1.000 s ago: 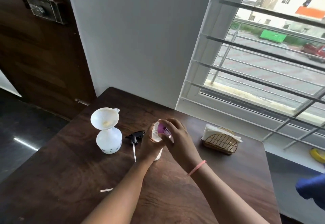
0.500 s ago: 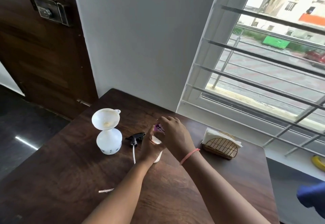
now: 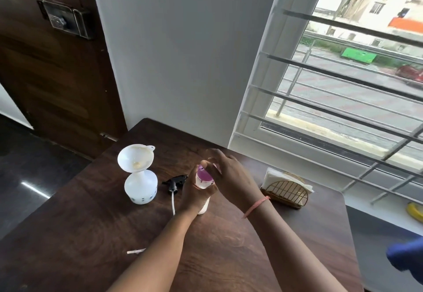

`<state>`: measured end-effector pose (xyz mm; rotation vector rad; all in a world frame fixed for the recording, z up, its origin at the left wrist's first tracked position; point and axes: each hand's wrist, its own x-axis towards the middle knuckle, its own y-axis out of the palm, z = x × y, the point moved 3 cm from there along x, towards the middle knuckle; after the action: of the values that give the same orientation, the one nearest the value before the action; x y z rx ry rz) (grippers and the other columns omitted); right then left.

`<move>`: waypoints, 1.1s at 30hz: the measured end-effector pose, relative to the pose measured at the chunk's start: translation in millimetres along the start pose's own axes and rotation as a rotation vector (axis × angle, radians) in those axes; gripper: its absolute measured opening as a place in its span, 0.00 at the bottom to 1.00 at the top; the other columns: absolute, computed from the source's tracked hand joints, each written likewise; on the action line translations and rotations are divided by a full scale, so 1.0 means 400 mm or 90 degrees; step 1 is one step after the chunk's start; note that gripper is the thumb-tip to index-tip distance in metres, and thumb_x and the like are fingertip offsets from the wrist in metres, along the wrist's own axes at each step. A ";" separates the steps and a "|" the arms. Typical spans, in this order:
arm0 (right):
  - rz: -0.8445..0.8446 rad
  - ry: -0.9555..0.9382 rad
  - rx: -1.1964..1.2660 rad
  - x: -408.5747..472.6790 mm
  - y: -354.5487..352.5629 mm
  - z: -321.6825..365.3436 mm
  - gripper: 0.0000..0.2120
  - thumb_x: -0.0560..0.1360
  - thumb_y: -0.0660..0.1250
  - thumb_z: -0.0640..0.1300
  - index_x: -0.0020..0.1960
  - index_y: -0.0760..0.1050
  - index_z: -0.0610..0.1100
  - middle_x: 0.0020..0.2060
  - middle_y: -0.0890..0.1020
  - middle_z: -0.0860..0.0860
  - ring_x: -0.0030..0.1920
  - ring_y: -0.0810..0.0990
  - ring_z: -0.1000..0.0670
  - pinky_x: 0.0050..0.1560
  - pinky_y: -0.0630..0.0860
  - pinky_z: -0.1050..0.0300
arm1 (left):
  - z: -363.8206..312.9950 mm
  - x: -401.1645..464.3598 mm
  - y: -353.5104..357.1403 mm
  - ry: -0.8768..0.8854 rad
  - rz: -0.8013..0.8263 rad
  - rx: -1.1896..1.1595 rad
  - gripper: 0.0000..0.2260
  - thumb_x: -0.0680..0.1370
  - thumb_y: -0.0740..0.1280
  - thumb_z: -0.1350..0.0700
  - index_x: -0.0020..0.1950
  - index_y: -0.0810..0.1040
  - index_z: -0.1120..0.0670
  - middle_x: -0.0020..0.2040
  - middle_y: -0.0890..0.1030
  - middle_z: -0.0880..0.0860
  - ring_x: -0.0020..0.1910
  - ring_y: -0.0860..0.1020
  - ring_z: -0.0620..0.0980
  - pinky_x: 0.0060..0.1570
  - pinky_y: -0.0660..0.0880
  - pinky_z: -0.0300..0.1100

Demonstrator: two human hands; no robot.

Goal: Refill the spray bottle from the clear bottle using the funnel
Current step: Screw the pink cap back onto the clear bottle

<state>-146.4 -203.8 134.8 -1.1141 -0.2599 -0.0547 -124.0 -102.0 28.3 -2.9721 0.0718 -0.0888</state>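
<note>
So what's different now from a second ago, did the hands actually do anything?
The right hand had its fingers curled over the purple cap of the clear bottle; now they have spread and lifted, leaving the cap exposed and only a fingertip near it. The left hand still grips the bottle. The funnel stays in the spray bottle, the black sprayer head beside it.

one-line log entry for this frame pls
left hand: grips clear bottle | right hand: at purple cap | funnel: seated in spray bottle | pour: not started
</note>
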 end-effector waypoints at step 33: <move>0.048 -0.025 0.086 -0.011 0.059 -0.043 0.25 0.69 0.74 0.47 0.65 0.74 0.53 0.53 0.74 0.57 0.47 0.78 0.51 0.47 0.78 0.56 | 0.003 -0.015 0.000 0.009 -0.002 0.031 0.21 0.61 0.73 0.42 0.52 0.75 0.42 0.46 0.82 0.43 0.47 0.80 0.38 0.48 0.74 0.32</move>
<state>-143.6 -209.2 105.7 -0.9911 -0.2532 0.0511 -130.0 -101.4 26.9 -2.9234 0.0647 -0.1102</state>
